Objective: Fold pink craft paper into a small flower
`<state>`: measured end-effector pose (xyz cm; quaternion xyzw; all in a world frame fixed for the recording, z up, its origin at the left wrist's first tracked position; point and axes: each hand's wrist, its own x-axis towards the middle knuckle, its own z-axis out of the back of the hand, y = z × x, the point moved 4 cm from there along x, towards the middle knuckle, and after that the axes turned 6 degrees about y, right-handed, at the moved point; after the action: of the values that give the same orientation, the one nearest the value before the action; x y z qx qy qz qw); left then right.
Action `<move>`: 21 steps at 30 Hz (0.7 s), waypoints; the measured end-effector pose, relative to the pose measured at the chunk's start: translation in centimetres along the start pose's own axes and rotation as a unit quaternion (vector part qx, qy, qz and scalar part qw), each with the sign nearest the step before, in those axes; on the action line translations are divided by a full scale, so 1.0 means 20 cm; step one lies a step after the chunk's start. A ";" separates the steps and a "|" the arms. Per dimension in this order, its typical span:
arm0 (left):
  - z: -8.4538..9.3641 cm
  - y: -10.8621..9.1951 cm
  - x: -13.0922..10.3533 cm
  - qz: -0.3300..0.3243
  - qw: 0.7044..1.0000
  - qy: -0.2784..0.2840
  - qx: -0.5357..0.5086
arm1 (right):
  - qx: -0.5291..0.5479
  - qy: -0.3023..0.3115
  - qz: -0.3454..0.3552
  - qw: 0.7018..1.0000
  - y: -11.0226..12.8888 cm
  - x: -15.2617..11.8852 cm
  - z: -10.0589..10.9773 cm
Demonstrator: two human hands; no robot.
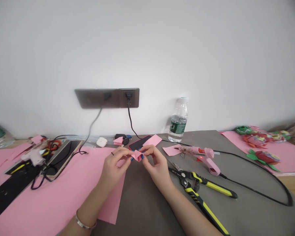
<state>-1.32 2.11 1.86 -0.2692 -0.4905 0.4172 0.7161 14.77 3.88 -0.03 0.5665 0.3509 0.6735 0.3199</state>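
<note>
A small folded piece of pink paper [137, 155] is held up between my two hands, over the grey table covering. My left hand [115, 162] pinches its left side with thumb and forefinger. On the other side, my right hand [155, 161] grips it the same way, blue nails showing. Just behind the hands lie a loose pink paper piece [152, 140] and a dark phone with a red edge [137, 144]. To the right, another pink piece [171, 150] rests beneath the tip of a pink glue gun [199, 154].
Yellow-and-black pliers [194, 183] lie beside my right forearm. A water bottle [178, 121] stands against the wall. Large pink sheets [71, 193] spread at left, near tangled black cables [56, 167]. Paper flowers [265, 157] lie at far right. The glue gun's cord [265, 157] loops across the right side.
</note>
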 end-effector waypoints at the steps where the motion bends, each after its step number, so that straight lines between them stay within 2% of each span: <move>1: 0.01 -0.01 0.00 -0.015 1.000 -0.002 0.021 | -0.001 0.006 0.000 1.000 0.00 0.00 0.00; 8: 0.02 0.00 -0.02 -0.018 0.999 -0.017 0.040 | 0.052 -0.006 -0.025 0.998 -0.04 0.00 -0.01; 15: 0.01 0.01 -0.01 -0.012 0.999 0.000 0.044 | 0.023 -0.021 -0.046 0.998 -0.06 0.00 0.00; 21: -0.01 0.02 -0.02 -0.004 0.999 0.002 0.045 | 0.024 0.025 -0.026 0.999 -0.04 0.01 -0.02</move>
<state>-1.33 1.98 1.36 -0.2361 -0.4709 0.4353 0.7301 14.45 4.34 -0.64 0.5477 0.3898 0.6704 0.3141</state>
